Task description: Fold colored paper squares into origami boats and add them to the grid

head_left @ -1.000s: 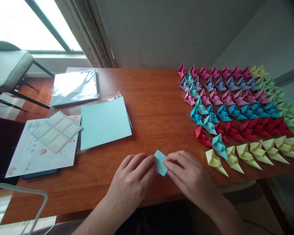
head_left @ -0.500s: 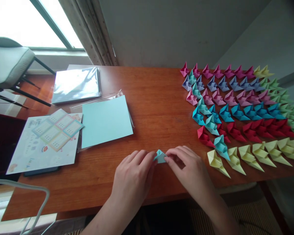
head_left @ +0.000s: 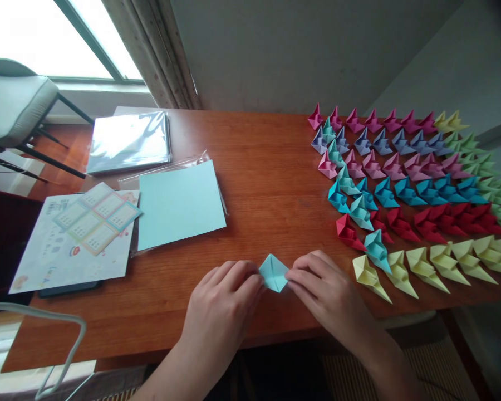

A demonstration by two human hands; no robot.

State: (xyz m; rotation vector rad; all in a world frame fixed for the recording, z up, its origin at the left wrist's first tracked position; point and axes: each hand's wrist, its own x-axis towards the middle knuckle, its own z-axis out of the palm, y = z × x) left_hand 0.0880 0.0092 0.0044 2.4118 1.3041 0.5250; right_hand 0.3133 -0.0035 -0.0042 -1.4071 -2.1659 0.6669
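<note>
Between my hands, just above the near part of the wooden table (head_left: 259, 189), is a small light teal folded paper (head_left: 274, 273), diamond-shaped with creases meeting near its middle. The fingers of my left hand (head_left: 225, 301) pinch its left corner. My right hand (head_left: 325, 295) pinches the right corner between thumb and fingers. To the right stand rows of folded paper pieces in several colours; the closest are a teal one (head_left: 376, 250) and a pale yellow one (head_left: 369, 278).
A stack of light teal paper sheets (head_left: 181, 206) lies left of centre. Behind it is a plastic-wrapped pack (head_left: 129, 142). A sticker sheet (head_left: 98, 217) rests on a printed white sheet (head_left: 70, 262) at the left. A white cable-like bar (head_left: 77, 334) crosses the lower left corner.
The folded teal paper has spread from a small triangle into a wider diamond. My hands have moved slightly apart, each keeping its pinch on a corner.
</note>
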